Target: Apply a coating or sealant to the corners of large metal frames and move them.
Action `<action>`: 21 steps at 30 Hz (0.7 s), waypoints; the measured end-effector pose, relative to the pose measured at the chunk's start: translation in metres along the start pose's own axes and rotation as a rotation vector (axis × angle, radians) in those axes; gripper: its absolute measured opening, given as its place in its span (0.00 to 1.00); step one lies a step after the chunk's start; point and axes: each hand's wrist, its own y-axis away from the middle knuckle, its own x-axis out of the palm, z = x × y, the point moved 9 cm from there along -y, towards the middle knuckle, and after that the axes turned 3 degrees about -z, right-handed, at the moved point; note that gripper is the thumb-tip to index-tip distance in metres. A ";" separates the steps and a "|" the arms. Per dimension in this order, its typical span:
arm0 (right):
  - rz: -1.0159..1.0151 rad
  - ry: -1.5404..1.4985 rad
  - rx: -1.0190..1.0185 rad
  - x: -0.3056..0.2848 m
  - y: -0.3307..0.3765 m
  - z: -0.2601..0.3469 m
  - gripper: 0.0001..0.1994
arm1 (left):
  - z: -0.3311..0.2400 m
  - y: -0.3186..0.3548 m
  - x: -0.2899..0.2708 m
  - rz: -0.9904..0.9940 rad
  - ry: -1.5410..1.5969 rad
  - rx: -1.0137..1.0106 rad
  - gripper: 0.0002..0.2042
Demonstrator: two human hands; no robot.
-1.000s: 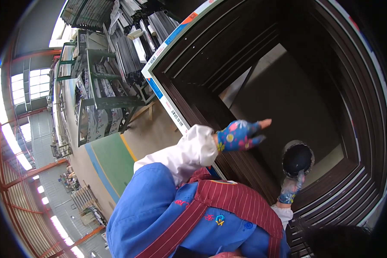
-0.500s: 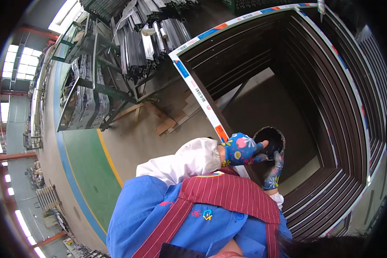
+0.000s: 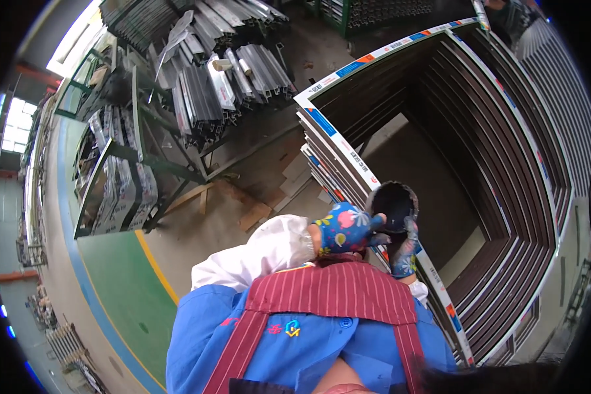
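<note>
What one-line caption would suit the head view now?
Flower-gloved hands at work: left hand beside a dark round container held in the right hand, near stacked brown frames.

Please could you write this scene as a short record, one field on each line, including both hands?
Right hand: right hand, gloved in blue floral fabric, holding a round black open container
Left hand: left hand, gloved likewise, fingers at the container's near-left rim; firm contact unclear
Container contents: cannot tell, inside is dark
Beside the hands: stack of rectangular dark brown frames with white edges
Far left: long silver-grey metal profiles
Floor: green painted strip
</note>
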 end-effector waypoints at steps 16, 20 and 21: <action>0.076 0.063 -0.056 0.118 -0.055 -0.070 0.23 | 0.115 0.047 -0.095 0.008 0.252 -0.137 0.14; 0.090 0.068 -0.016 0.123 -0.089 -0.083 0.20 | 0.140 0.044 -0.110 -0.052 0.081 -0.095 0.14; 0.088 0.068 -0.018 0.130 -0.093 -0.083 0.20 | 0.142 0.039 -0.117 -0.051 0.083 -0.093 0.14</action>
